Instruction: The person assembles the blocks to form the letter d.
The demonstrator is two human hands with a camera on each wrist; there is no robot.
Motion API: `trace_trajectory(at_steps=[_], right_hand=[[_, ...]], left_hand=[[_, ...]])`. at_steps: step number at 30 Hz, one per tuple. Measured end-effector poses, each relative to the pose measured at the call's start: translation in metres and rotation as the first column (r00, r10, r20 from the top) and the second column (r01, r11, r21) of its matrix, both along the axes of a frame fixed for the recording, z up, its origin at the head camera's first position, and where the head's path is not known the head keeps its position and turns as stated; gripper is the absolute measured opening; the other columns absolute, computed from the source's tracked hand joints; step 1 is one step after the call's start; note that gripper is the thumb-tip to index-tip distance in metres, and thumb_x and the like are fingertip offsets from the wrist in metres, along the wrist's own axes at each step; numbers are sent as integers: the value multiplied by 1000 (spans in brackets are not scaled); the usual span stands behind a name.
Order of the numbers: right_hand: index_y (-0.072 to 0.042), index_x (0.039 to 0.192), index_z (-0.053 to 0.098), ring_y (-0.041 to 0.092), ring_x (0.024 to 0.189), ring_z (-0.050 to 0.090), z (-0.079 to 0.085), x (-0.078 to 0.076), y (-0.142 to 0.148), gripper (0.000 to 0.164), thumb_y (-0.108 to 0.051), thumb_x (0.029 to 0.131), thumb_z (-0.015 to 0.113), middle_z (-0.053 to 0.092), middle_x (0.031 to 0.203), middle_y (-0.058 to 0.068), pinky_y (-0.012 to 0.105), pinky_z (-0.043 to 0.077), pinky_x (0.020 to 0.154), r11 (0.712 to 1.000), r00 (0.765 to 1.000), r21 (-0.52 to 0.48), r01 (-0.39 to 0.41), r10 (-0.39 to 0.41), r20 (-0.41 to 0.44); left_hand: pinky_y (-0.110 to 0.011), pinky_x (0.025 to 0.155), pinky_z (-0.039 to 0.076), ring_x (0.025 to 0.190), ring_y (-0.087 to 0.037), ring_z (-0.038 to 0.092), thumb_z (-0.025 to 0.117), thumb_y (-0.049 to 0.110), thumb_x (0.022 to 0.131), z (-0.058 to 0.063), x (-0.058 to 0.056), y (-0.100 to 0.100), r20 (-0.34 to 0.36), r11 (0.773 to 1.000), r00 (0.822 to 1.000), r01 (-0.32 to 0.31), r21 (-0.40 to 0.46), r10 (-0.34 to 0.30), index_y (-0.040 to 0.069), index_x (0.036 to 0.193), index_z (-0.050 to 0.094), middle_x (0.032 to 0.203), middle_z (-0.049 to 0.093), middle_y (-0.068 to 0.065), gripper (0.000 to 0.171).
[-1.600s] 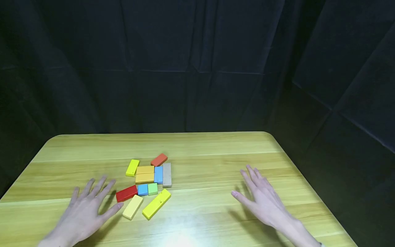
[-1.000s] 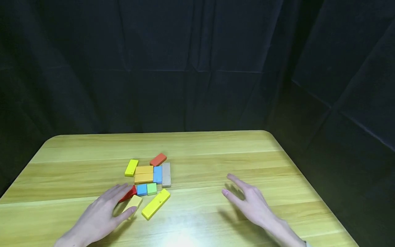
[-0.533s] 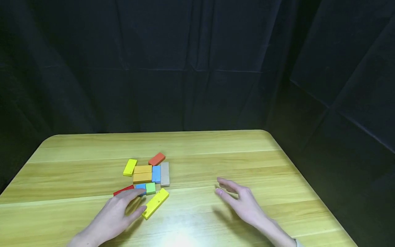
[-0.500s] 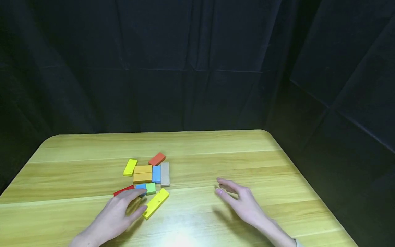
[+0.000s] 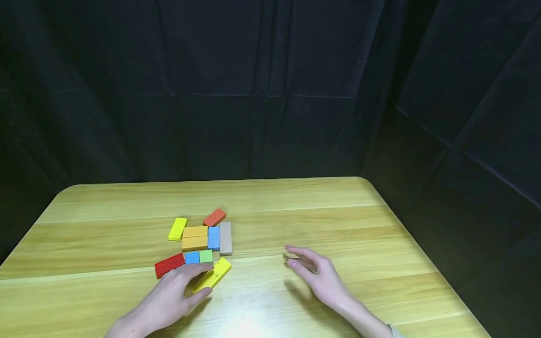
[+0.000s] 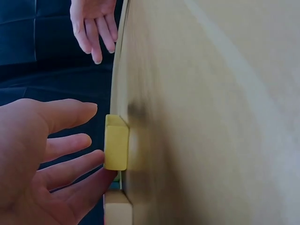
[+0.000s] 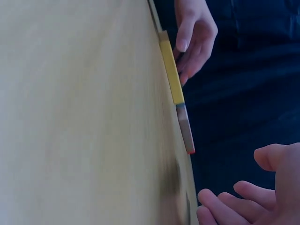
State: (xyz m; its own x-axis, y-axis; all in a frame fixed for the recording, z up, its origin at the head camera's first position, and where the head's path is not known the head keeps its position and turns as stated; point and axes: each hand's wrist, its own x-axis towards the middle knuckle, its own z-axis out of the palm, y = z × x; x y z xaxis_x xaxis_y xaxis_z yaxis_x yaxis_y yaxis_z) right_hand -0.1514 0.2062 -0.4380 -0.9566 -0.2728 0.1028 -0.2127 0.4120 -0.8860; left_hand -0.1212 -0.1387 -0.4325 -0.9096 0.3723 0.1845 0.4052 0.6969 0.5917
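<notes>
My left hand (image 5: 171,295) hovers over the near end of a long yellow block (image 5: 220,271), thumb on its near side and fingers on its far side, apart from each other. In the left wrist view, that yellow block (image 6: 116,147) stands just beyond the spread fingertips. A cream block (image 6: 118,213) shows there too; in the head view my left hand hides it. A red block (image 5: 169,264) lies beside my left knuckles, with small blue (image 5: 192,257) and green (image 5: 205,256) blocks past the fingers. To the right, my right hand (image 5: 323,281) floats above the table with relaxed fingers, holding nothing.
Farther back lie two orange blocks (image 5: 195,242) side by side, a larger blue block (image 5: 213,238), a grey block (image 5: 226,238), a short yellow block (image 5: 177,229) and an orange-red block (image 5: 214,217). The wooden table (image 5: 296,211) meets dark curtains (image 5: 270,136) behind.
My left hand has moved right, from left of the blocks, across the red and cream ones to the long yellow block. My right hand has drifted left and nearer. The blocks appear unmoved.
</notes>
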Motion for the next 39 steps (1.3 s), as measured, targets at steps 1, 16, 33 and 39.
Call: trace_trajectory(at_steps=[1,16,33,39], right_hand=[[-12,137,58,20,114,67,-2,-1,-1,42,-32,100,61,64,135,9,48,48,105,1000,1000,-11,-14,14,-4],[-5,137,56,30,128,58,-14,-10,-28,46,-21,95,68,57,143,11,30,49,105,984,998,-172,-54,51,-21],[-17,140,56,22,134,53,-16,-37,-67,56,-22,88,76,56,145,-4,46,38,115,988,996,-129,-89,87,-23],[-20,144,53,25,136,51,-17,-49,-83,61,-23,88,77,55,146,-2,48,37,115,987,992,-105,-124,122,-20]], left_hand=[[-34,89,58,104,-12,65,79,20,86,-1,0,0,-4,1000,1000,4,-1,-4,13,125,67,121,69,3,42],[-29,84,57,95,-7,61,83,17,80,-2,1,1,-28,999,999,40,-15,-40,10,128,64,124,67,0,52],[-42,96,55,117,-26,63,90,27,72,5,-6,3,42,996,995,94,-6,-94,7,133,61,142,57,-10,71],[-57,104,45,131,-38,51,89,29,73,5,-9,7,105,995,990,95,-27,-92,7,137,59,150,51,-10,73]])
